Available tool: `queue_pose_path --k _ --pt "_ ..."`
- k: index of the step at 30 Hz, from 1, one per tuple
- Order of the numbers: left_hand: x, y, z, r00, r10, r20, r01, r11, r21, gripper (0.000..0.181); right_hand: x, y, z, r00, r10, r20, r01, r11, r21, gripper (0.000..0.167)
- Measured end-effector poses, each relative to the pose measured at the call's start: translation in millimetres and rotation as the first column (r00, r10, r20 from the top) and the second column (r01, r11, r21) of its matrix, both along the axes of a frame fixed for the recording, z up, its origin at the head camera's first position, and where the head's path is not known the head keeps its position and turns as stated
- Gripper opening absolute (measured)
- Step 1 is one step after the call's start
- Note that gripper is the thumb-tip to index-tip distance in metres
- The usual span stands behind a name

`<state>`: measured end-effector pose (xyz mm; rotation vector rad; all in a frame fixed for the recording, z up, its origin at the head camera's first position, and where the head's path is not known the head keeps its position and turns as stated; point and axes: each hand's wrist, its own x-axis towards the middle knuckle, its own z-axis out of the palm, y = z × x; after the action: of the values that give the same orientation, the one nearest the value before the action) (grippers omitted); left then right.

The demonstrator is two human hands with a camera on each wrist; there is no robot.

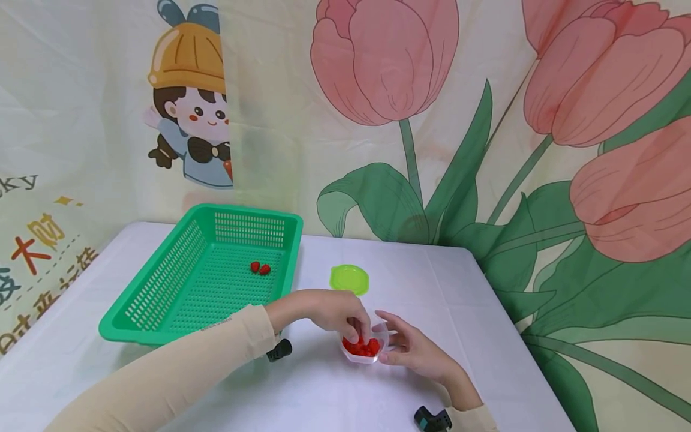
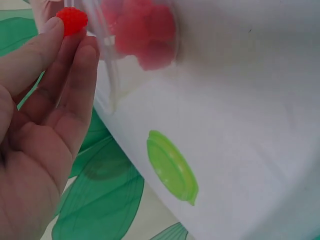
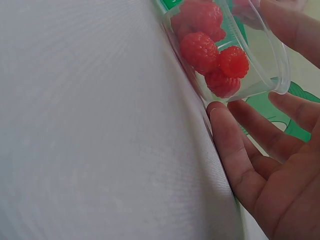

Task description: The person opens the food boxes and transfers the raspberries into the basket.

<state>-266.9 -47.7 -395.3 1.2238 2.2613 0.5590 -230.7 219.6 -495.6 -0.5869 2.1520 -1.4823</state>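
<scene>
Basket [image 1: 216,258], green plastic lattice, sits at 10 o'clock on the white bench [image 1: 421,276]; all my bearings are off the clear tub [image 1: 358,359]. I've got two red berries [image 1: 264,270] side by side inside it, toward the basket's 3 o'clock wall. Cartoon figure [image 1: 202,138] on the backdrop [image 1: 270,120] at 11. Beige sleeve [image 1: 162,378] comes in from 8, left wrist camera [image 1: 279,350], black, under its cuff.

Left hand [image 1: 332,309] comes over the tub from between 10 and 11. Left wrist feed gives me its grip: closed to a pinch, thumb and fingertip on one red raspberry [image 2: 74,21] at the tub's mouth.

Lime lid [image 1: 349,280] lies on the bench at 12, apart from the tub. Tub stands upright, a cluster of raspberries [image 3: 200,52] in its bottom.

Right hand [image 1: 412,348] at 3: grip part-spread, curved round the tub's side, thumb low by the base, one fingertip at the rim. Can't tell how firm. Right wrist camera [image 1: 432,420] between 4 and 5. Printed tulips [image 1: 610,78] fill 12 to 2.
</scene>
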Motion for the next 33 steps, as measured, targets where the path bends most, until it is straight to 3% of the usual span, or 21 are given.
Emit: queue_pose_path --k 5,12,18,22,27,33 --pt "0.5 -7.6 16.5 1.0 0.026 0.003 -0.026 0.999 0.041 0.016 0.2 -1 0.1 1.0 -0.023 0.01 0.023 1.0 0.018 0.085" --pt "-0.4 -23.4 49.4 0.999 0.042 0.027 -0.044 0.993 0.113 0.015 -0.4 0 -0.7 0.999 -0.035 0.01 0.034 0.999 0.025 0.084" --pt "-7.5 -49.4 76.9 0.998 0.066 -0.014 -0.063 0.989 0.131 0.016 -0.7 -2 -1.6 0.999 -0.046 0.015 0.045 0.998 0.04 0.082" --pt "-16.4 -71.9 90.3 0.992 0.114 -0.05 -0.106 0.985 0.136 0.015 -1.0 -2 -2.2 0.999 -0.051 0.008 0.05 0.998 0.045 0.082" --pt "-31.1 -103.6 97.6 0.969 0.228 -0.096 -0.214 0.967 0.14 0.015 -0.6 -2 -2.2 0.999 -0.053 0.001 0.053 0.998 0.04 0.082" --pt "-52.9 -142.0 89.0 0.935 0.328 -0.137 -0.306 0.939 0.159 0.015 -0.2 -3 -2.1 0.998 -0.055 0.006 0.055 0.998 0.035 0.082"
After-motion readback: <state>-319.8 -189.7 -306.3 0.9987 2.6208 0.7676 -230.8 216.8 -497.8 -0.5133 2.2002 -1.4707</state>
